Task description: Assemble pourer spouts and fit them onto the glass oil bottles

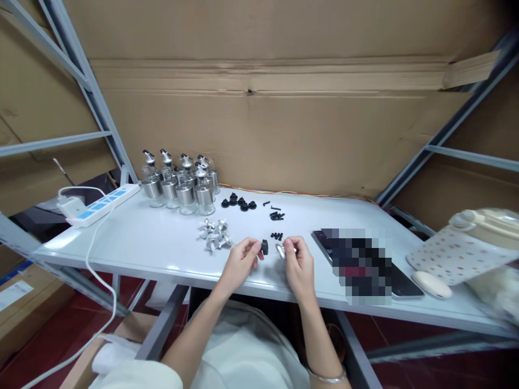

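Black cap (265, 247) in left hand (242, 260), silver spout (280, 250) in right hand (300, 265); both pinched, apart.
Just beyond the gap between hands: plugs (277, 236), then pegs (277, 216); beyond left hand: loose caps (244, 206), bottles (186, 195); left: fittings (219, 239), power strip (106, 205); right: part-blurred tablet (360, 265), jug (462, 251).

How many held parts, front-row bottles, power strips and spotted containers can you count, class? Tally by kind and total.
Black part, left hand: 1
Silver part, right hand: 1
Front-row bottles: 4
Power strip: 1
Spotted container: 1
Total: 8
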`<state>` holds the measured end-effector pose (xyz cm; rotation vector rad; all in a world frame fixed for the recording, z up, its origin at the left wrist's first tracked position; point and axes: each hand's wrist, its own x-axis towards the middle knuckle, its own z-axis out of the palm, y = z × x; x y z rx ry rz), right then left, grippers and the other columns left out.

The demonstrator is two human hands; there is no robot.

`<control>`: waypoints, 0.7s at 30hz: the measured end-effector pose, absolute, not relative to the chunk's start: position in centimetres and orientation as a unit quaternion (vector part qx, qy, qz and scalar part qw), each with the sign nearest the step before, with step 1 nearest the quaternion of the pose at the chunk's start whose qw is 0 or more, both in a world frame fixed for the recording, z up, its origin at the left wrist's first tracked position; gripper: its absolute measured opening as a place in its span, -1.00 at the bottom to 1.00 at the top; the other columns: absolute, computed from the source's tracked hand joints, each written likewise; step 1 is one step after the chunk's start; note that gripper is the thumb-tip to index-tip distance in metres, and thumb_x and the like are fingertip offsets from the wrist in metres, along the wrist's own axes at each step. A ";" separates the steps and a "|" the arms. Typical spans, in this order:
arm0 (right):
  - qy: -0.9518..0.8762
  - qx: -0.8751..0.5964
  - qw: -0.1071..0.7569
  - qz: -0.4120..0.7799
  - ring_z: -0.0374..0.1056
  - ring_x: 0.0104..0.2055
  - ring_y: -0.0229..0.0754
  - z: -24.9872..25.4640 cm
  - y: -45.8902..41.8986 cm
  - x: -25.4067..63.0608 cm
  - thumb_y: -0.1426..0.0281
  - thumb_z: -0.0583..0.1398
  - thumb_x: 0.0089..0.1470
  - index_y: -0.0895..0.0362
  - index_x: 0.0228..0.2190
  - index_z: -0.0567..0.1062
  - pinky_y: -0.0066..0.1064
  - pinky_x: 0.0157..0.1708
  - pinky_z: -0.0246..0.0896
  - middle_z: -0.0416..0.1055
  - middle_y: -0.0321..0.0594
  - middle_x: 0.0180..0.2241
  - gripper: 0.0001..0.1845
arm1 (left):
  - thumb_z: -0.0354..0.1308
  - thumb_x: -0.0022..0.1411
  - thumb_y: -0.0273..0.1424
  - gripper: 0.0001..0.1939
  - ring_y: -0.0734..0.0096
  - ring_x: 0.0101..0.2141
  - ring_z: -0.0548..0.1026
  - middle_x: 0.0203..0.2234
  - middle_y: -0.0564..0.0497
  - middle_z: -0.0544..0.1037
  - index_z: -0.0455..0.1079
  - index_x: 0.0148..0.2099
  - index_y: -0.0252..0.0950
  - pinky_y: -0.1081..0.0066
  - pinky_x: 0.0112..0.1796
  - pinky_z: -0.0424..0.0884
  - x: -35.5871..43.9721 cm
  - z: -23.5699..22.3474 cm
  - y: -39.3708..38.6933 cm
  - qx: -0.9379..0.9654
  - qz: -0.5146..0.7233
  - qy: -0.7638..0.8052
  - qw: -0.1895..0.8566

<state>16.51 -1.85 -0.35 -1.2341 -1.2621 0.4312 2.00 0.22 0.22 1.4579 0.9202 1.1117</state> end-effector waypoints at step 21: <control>-0.565 -0.506 0.615 0.214 0.23 -0.51 -0.25 -0.3 -1.8 14.7 0.21 -0.04 0.22 0.11 -0.37 0.34 -0.42 -0.46 0.13 0.29 -0.34 -0.56 -0.71 | 0.32 -0.05 -0.23 -0.57 0.51 -0.53 0.41 -0.51 0.03 0.49 0.38 -0.17 -0.36 0.45 -0.38 0.35 1.3 0.1 -0.4 0.559 0.480 0.338 0.586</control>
